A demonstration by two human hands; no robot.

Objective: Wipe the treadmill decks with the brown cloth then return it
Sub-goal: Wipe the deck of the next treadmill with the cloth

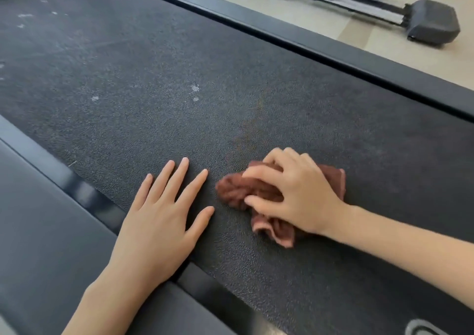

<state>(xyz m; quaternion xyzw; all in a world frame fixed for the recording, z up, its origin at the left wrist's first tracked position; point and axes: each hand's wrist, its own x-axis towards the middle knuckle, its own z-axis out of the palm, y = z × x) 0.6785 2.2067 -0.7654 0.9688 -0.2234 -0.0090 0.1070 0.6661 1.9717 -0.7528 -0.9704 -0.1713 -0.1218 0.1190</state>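
Presently: brown cloth lies bunched on the treadmill deck, toward its near end, under the right hand. It looks like soft, light towelling and is judged limp. It crumples into folds, and one loose flap spills out below the hand. It should drag readily over the pebbled belt, with nothing to break. The likely nuisance is the wad unrolling or the flap trailing. Best hold, by this reading, is over the top of the bunch with the palm bearing down, and that is the hold seen.

Right grip: closed on the cloth, digits curled over the wad, knuckles raised, forearm coming in low from the right edge.

Left hand: grip open, holding nothing. The palm lies flat on the belt just beside the cloth, not touching it. Its fingers are straight and spread, pointing away from the body. The heel of the hand sits at the belt's edge by the side rail. Reads as a bracing hand.

Pale spots show further up the belt, well apart from the cloth, so the deck is judged only partly wiped. Beyond the far rail are a light floor and another machine's base
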